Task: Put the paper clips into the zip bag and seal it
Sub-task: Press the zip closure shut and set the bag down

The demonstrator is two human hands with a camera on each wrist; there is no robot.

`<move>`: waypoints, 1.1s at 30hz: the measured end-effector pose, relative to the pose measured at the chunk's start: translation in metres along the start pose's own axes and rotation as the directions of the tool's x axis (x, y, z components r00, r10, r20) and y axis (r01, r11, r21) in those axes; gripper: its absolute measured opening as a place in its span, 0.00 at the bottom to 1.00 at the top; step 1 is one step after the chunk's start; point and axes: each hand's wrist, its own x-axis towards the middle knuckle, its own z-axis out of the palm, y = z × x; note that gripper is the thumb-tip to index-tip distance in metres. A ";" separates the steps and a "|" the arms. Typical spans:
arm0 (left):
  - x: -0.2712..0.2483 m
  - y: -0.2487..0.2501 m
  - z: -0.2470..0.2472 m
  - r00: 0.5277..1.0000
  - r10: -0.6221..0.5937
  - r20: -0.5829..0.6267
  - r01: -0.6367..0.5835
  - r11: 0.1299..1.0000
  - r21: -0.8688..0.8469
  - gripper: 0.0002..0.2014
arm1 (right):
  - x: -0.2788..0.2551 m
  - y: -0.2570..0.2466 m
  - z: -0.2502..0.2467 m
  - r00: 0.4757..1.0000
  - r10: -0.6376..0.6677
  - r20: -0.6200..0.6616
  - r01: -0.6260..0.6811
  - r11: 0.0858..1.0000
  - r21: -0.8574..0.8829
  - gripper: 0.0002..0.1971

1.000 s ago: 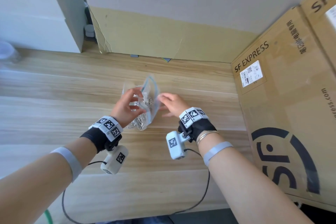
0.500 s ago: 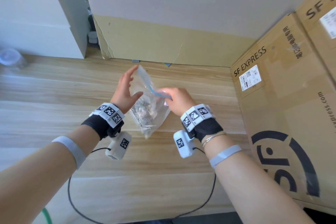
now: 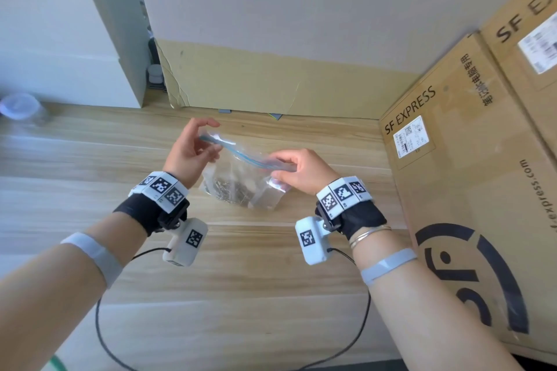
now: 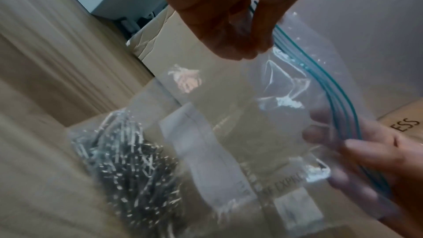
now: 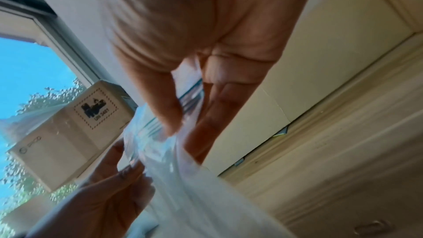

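Observation:
A clear zip bag [image 3: 241,178] with a blue zip strip [image 3: 241,155] hangs above the wooden table [image 3: 241,280], its strip stretched between my two hands. A heap of silver paper clips [image 3: 224,190] lies in its lower left corner, seen close in the left wrist view as paper clips [image 4: 128,155]. My left hand [image 3: 193,150] pinches the strip's left end, left hand [image 4: 231,30]. My right hand [image 3: 297,170] pinches the right end between thumb and fingers, right hand [image 5: 183,111]. The bag [image 4: 251,124] shows the strip [image 4: 332,97] curving between both hands.
Large SF Express cardboard boxes [image 3: 470,190] stand along the right side of the table. A flat cardboard sheet [image 3: 271,87] leans on the back wall. A white cabinet [image 3: 66,48] and a clear lid-like object [image 3: 19,105] are at far left. Wrist-camera cables [image 3: 211,355] trail near the front edge.
The bag was lifted off the table and turned so its zip strip runs sideways. My hands moved apart to the strip's two ends; the clips slid to the lower corner.

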 end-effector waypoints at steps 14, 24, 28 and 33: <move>-0.006 -0.018 -0.009 0.944 0.330 0.017 -0.309 0.863 0.400 0.21 | 0.036 0.074 0.032 0.942 0.326 -0.085 -0.335 0.882 -0.330 0.11; -0.010 -0.022 -0.002 0.954 0.291 0.072 -0.293 0.860 0.418 0.08 | 0.049 0.074 0.043 0.925 0.377 -0.056 -0.356 0.804 -0.476 0.12; -0.009 -0.015 0.005 0.969 0.243 0.042 -0.242 0.907 0.344 0.04 | 0.055 0.079 0.053 0.942 0.333 -0.029 -0.295 0.786 -0.544 0.15; -0.013 -0.016 0.006 0.978 0.198 0.062 -0.207 0.926 0.317 0.04 | 0.049 0.078 0.042 0.962 0.242 -0.130 -0.274 0.853 -0.445 0.08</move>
